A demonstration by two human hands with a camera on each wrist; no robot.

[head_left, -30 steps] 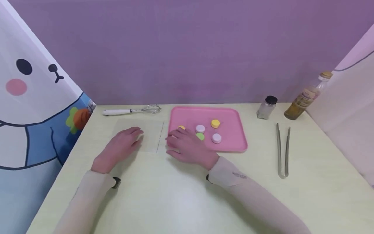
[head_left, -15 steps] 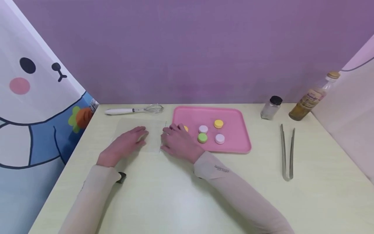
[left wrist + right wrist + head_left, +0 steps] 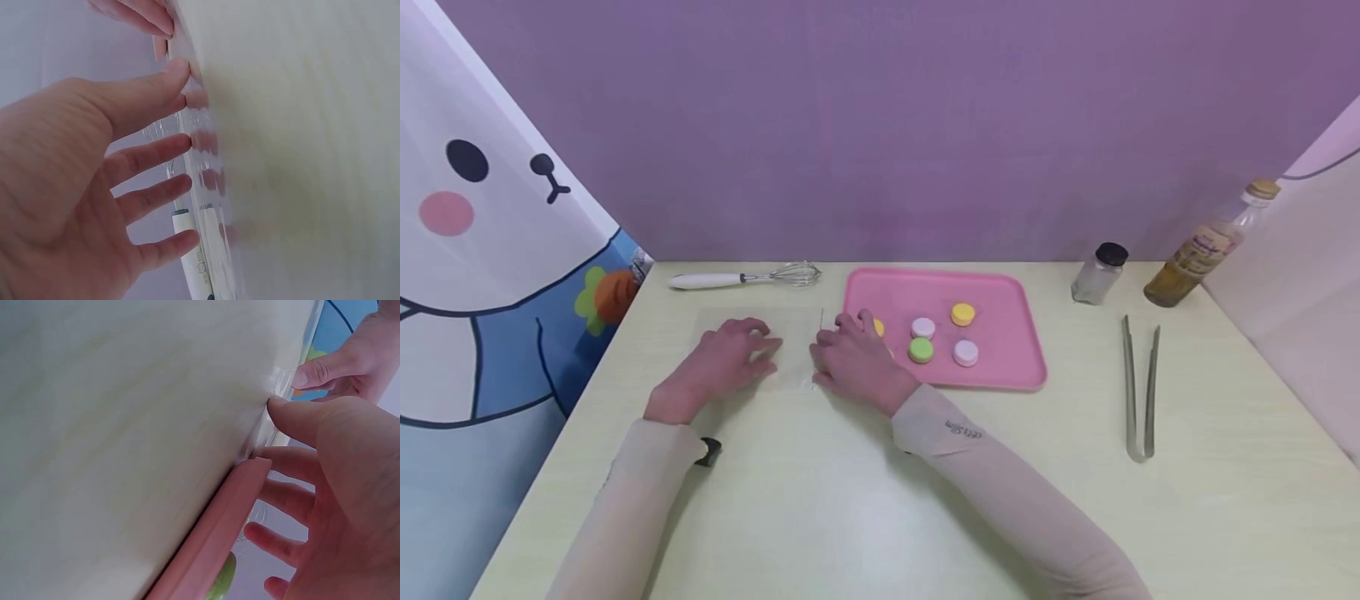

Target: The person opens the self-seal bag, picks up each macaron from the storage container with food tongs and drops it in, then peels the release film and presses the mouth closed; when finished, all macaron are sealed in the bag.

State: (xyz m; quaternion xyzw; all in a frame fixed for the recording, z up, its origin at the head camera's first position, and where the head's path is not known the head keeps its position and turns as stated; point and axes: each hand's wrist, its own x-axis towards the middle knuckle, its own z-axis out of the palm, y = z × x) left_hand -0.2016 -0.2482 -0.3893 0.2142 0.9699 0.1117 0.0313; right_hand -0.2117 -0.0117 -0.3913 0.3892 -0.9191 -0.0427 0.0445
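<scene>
Nearest to us, two pale sleeves (image 3: 632,492) reach forward from the bottom edge over a light table (image 3: 850,517). Off to the right lie metal tongs (image 3: 1130,383), their arms spread and pointing away from us.

Farther in, the left hand (image 3: 730,362) lies over a flat piece of clear plastic film (image 3: 797,346), perhaps a bag; its fingers are spread, the tips at the film and nothing gripped. The right hand (image 3: 865,367) sits at the film's right edge, beside the tray. From the right wrist we see its thumb apart from the index finger, both tips at the film; no firm pinch shows.

Just right of the film is a pink tray (image 3: 1000,325), holding small round pieces like macarons: a green one (image 3: 921,350), lavender ones (image 3: 966,353) and yellow ones (image 3: 962,314), one yellow partly behind the right hand.

We judge the step to be getting hold of the film's edge; the next move seems to call for a fine pinch, without nudging the tray.

Beyond the film lies a white-handled whisk (image 3: 707,281). At the far right stand a black-capped jar (image 3: 1093,282) and a corked bottle (image 3: 1191,257), with a purple wall (image 3: 880,125) behind.
</scene>
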